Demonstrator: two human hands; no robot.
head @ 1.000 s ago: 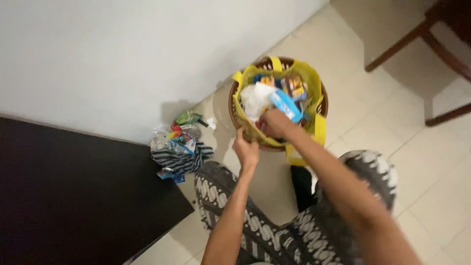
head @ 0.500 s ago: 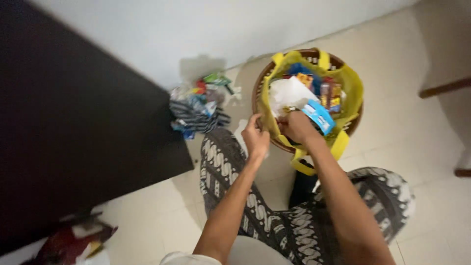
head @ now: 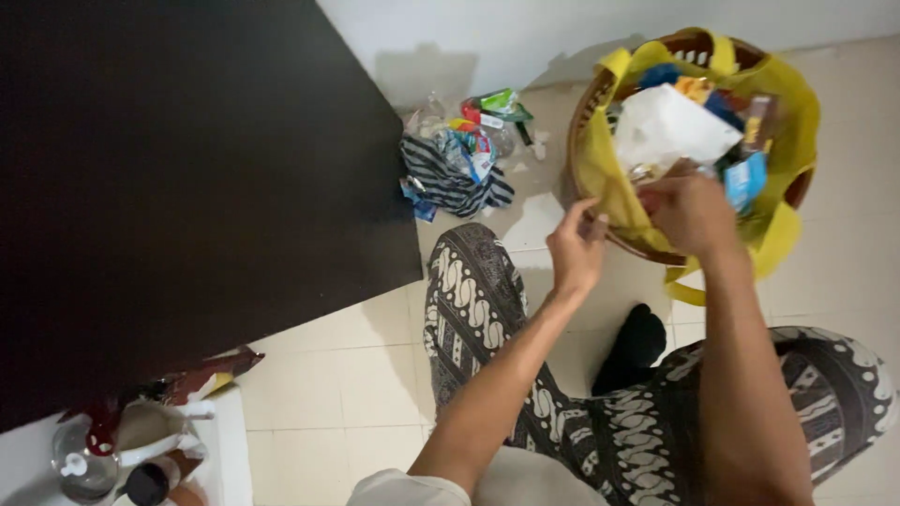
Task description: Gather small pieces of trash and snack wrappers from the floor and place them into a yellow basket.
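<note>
A brown woven basket [head: 797, 192] stands on the tiled floor by the wall, lined with a yellow bag [head: 797, 122] full of packets and a white plastic bag [head: 670, 126]. My left hand [head: 574, 251] pinches the yellow bag's near-left edge at the basket rim. My right hand [head: 692, 214] reaches into the bag with its fingers curled, and a blue packet [head: 745, 178] sticks out from its right side. What lies under that hand is hidden.
A large black tabletop [head: 187, 169] fills the left. A heap of wrappers on striped cloth [head: 455, 173] lies by the wall beside the basket. Bottles stand on a white surface [head: 122, 459] at the lower left. My patterned trousers [head: 469, 300] and a dark foot [head: 637, 342] are below.
The view has swung left and down, so the basket sits at the upper right and the black tabletop looks larger. Both hands stay at the bag, the blue packet still by my right hand.
</note>
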